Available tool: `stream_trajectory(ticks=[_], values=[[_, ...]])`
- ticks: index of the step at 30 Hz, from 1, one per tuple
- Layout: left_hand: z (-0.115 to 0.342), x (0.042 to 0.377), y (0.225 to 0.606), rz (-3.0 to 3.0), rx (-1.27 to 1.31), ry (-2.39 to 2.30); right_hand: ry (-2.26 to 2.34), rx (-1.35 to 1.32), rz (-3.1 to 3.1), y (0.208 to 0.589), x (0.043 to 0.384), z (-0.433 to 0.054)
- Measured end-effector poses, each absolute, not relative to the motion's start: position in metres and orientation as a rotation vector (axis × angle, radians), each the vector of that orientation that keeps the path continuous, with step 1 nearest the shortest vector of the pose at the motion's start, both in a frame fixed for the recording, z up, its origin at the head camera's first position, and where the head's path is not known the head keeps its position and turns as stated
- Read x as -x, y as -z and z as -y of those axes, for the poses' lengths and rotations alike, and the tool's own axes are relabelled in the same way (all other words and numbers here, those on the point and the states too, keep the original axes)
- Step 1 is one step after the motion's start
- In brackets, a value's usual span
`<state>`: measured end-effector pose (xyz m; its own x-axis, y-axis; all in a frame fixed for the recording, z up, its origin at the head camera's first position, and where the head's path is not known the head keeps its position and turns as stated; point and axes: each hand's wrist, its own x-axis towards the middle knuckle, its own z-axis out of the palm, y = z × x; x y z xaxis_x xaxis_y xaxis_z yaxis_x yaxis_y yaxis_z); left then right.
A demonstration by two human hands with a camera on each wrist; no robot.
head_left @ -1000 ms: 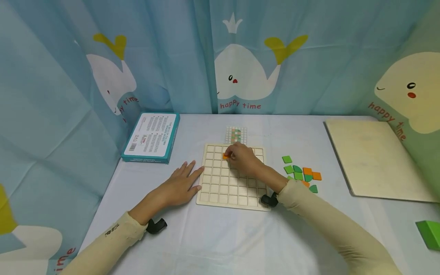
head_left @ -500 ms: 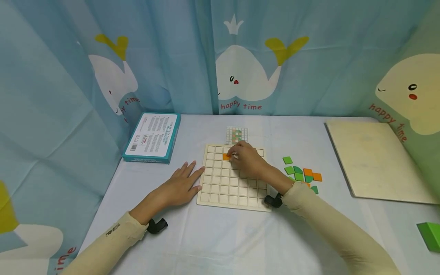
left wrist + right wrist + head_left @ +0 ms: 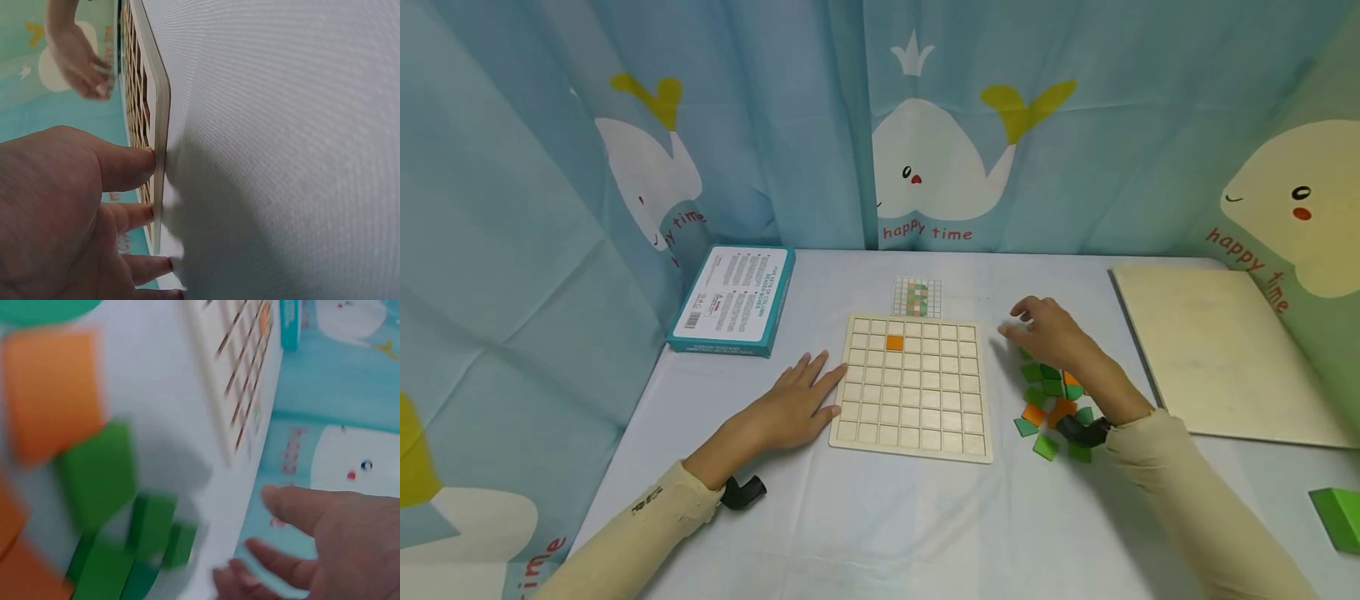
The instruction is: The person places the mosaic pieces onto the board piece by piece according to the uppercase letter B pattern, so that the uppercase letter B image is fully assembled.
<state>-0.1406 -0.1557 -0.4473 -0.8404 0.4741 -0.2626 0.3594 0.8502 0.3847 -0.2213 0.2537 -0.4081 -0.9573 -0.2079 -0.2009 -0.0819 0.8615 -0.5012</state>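
Observation:
A pale wooden grid board [image 3: 910, 387] lies on the table, with one orange square tile [image 3: 895, 342] in a cell of its second row from the far edge. My left hand [image 3: 793, 404] rests flat beside the board, fingers spread; in the left wrist view its thumb and a finger touch the board's edge. My right hand [image 3: 1048, 333] hovers right of the board, fingers loosely bent and holding nothing. Beneath and nearer than it lie loose green and orange tiles [image 3: 1046, 447], partly hidden by the hand and wrist. The right wrist view shows these tiles [image 3: 53, 394] blurred.
A small printed grid card [image 3: 917, 297] with a coloured pattern lies just beyond the board. At the back left is a teal box [image 3: 730, 300]. A large pale panel [image 3: 1217, 350] lies on the right, and a green block [image 3: 1333, 517] stands at the right edge.
My right hand has let go of the orange tile, which stays in its cell, and has moved right to above the loose tiles. The left hand has stayed put.

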Motion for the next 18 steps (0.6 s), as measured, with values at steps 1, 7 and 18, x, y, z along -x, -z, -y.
stream_trajectory(ticks=[1,7,18], values=[[0.156,0.14,0.447,-2.678,-0.623,-0.46,0.697,0.188,-2.781,0.408,0.22,-0.261],[0.156,0.14,0.447,-2.673,-0.622,-0.458,0.514,0.128,-2.756,0.415,0.212,-0.282],[0.156,0.14,0.448,-2.687,-0.639,-0.447,0.739,0.314,-2.781,0.435,0.212,-0.281]])
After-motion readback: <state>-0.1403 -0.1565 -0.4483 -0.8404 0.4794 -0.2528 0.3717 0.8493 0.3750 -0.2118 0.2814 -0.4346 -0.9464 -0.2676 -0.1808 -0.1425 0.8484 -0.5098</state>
